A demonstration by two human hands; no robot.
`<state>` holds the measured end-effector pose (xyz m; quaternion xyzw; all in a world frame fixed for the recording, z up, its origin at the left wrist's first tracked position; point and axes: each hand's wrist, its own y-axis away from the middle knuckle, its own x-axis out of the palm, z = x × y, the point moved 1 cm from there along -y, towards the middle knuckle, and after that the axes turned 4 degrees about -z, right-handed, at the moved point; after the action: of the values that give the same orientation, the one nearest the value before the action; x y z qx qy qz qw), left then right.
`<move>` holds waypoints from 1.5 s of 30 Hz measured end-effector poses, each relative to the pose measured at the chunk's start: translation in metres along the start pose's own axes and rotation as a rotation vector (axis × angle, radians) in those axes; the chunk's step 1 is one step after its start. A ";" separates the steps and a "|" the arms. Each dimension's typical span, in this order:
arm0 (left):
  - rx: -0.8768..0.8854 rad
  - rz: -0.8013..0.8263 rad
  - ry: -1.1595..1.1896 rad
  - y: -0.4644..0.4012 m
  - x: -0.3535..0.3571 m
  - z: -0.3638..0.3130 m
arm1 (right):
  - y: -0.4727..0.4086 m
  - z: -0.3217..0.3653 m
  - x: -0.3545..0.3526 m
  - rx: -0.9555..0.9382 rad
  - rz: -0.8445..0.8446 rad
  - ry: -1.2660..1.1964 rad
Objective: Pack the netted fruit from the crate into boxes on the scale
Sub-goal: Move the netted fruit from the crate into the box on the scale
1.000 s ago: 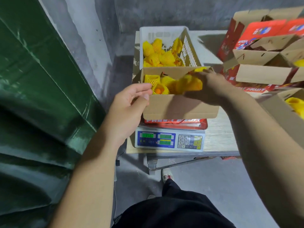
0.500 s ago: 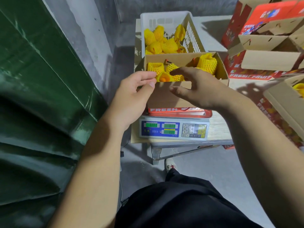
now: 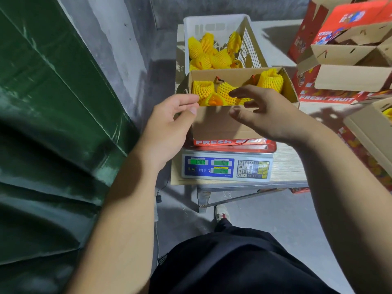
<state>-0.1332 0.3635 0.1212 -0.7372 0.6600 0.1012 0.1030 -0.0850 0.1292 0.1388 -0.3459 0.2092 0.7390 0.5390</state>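
Observation:
An open cardboard box stands on the digital scale, holding several fruits in yellow foam nets. Behind it a white plastic crate holds more netted fruit. My left hand holds the box's near left corner between thumb and fingers. My right hand hovers in front of the box's near wall with fingers spread and relaxed, holding nothing.
Red and brown "FRESH FRUIT" cartons are stacked at the right, and another box with yellow fruit sits at the right edge. A green tarp fills the left side. The scale rests on a low table.
My right hand let go of a netted fruit in the box's far right corner and drew back to the near wall, empty. The left hand stayed at the corner.

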 end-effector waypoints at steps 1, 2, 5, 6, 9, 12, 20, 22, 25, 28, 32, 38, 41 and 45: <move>-0.001 -0.005 0.001 -0.001 0.000 0.002 | -0.001 -0.002 0.000 0.003 -0.008 -0.029; -0.004 -0.006 -0.002 -0.002 0.000 0.004 | -0.002 -0.004 0.001 0.008 -0.015 -0.070; -0.014 -0.005 -0.024 -0.007 0.002 0.009 | -0.009 -0.009 0.004 0.005 -0.035 -0.173; -0.021 -0.008 -0.030 -0.009 0.002 0.010 | -0.012 -0.011 0.005 -0.003 -0.038 -0.192; -0.046 -0.022 -0.053 -0.014 0.001 0.015 | -0.020 -0.017 0.009 -0.023 -0.036 -0.214; -0.061 -0.035 -0.054 -0.019 -0.001 0.020 | -0.025 -0.023 0.013 -0.029 -0.047 -0.231; -0.047 -0.029 -0.024 -0.039 0.014 0.024 | -0.049 -0.049 -0.006 -0.037 -0.267 0.044; -0.021 -0.038 -0.029 -0.051 0.020 0.022 | -0.069 -0.059 -0.023 -0.004 -0.171 0.298; 0.002 -0.030 -0.049 -0.075 0.034 0.016 | -0.100 -0.073 -0.041 0.047 0.274 0.777; -0.020 0.011 -0.049 -0.102 0.047 0.010 | -0.121 -0.081 -0.053 -0.034 0.603 0.921; -0.030 0.056 -0.066 -0.131 0.066 0.003 | -0.145 -0.091 -0.063 -0.033 0.858 0.866; -0.061 0.065 -0.129 -0.155 0.082 -0.005 | -0.159 -0.099 -0.065 -0.306 0.756 0.713; -0.067 0.050 -0.138 -0.168 0.089 -0.007 | -0.163 -0.112 -0.064 -0.357 0.750 0.697; -0.036 -0.006 -0.173 -0.197 0.098 -0.008 | -0.207 -0.121 -0.084 -0.234 0.743 0.176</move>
<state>0.0733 0.2889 0.1045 -0.7294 0.6446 0.1759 0.1467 0.1591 0.0602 0.1323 -0.3676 0.2797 0.8701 0.1719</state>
